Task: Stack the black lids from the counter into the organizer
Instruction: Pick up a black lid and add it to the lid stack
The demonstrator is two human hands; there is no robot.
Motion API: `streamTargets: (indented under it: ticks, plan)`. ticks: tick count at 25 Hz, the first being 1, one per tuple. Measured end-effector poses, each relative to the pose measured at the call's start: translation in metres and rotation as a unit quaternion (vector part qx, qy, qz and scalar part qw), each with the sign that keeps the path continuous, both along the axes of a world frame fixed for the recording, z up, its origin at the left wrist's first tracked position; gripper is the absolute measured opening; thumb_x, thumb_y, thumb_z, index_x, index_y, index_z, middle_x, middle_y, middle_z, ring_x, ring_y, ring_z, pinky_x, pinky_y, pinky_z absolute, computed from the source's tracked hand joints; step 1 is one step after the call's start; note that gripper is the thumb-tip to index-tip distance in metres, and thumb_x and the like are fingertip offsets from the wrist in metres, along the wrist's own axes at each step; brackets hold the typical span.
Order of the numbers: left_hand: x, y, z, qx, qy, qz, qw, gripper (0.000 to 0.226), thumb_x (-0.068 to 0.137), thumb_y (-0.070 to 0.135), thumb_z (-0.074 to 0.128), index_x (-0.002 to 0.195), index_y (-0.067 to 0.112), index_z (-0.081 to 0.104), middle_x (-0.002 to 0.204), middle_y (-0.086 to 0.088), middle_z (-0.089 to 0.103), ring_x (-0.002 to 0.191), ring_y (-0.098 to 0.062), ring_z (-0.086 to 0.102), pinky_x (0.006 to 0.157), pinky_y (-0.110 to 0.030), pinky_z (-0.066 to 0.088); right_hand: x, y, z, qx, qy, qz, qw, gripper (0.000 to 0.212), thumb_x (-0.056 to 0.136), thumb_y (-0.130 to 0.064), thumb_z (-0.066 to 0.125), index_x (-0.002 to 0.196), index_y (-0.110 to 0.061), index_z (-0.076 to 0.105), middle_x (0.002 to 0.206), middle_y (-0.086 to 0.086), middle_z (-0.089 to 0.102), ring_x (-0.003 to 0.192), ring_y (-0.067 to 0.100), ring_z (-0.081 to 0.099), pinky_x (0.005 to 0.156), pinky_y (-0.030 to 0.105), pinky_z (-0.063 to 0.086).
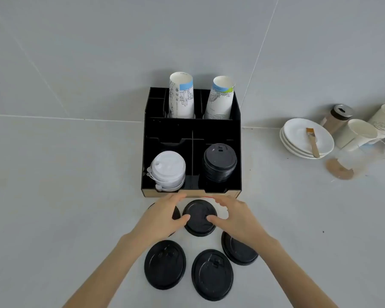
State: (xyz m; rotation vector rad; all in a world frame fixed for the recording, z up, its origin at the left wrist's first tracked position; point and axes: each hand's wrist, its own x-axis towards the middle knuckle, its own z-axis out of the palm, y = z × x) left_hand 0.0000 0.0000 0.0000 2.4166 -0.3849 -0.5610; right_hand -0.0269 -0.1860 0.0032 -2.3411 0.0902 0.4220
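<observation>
A black organizer (171,127) stands on the grey counter against the wall. Its front right compartment holds a stack of black lids (220,165); its front left one holds white lids (168,172). Just in front of it lies a black lid (198,213), with my left hand (162,218) on its left rim and my right hand (231,218) on its right, thumbs on top. Nearer me lie three more black lids (165,264), (212,274), (239,251), the last partly under my right forearm. Another lid (177,213) is mostly hidden under my left hand.
Two printed paper cup stacks (181,95), (220,98) stand in the organizer's back compartments. To the right are stacked white plates (298,130) with a brush (313,142), a shaker jar (338,117), paper cups (360,134) and a tipped clear cup (351,161).
</observation>
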Motion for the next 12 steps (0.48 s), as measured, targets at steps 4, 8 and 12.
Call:
streamTargets:
  ticks: [4, 8, 12]
  plan:
    - [0.000, -0.007, -0.011, 0.032, -0.001, -0.017, 0.999, 0.058, 0.084, 0.032, 0.055, 0.135, 0.022, 0.028, 0.142, 0.001, 0.039, 0.128, -0.019, 0.036, 0.105, -0.036, 0.036, -0.003, -0.001, -0.017, -0.030, 0.023, 0.004, 0.999, 0.056, 0.080, -0.032, 0.062, 0.130, -0.020, 0.039, 0.132, 0.003, 0.049, 0.120, 0.020, 0.047, 0.100, 0.034, 0.041]
    - [0.002, -0.012, -0.022, 0.120, -0.022, -0.049, 0.991, 0.065, 0.084, 0.037, 0.053, 0.138, 0.023, 0.020, 0.146, 0.001, 0.032, 0.133, -0.021, 0.029, 0.109, -0.039, 0.026, -0.007, 0.000, -0.031, -0.030, 0.029, -0.006, 0.999, 0.054, 0.081, -0.027, 0.060, 0.130, -0.017, 0.040, 0.130, 0.006, 0.050, 0.117, 0.023, 0.049, 0.097, 0.036, 0.044]
    - [0.004, -0.015, -0.030, 0.159, -0.029, -0.063, 0.985, 0.068, 0.084, 0.039, 0.052, 0.139, 0.023, 0.015, 0.147, 0.002, 0.029, 0.134, -0.021, 0.025, 0.110, -0.038, 0.020, -0.007, -0.001, -0.039, -0.028, 0.029, -0.017, 0.999, 0.052, 0.082, -0.024, 0.060, 0.129, -0.014, 0.041, 0.130, 0.007, 0.049, 0.117, 0.025, 0.050, 0.094, 0.037, 0.045]
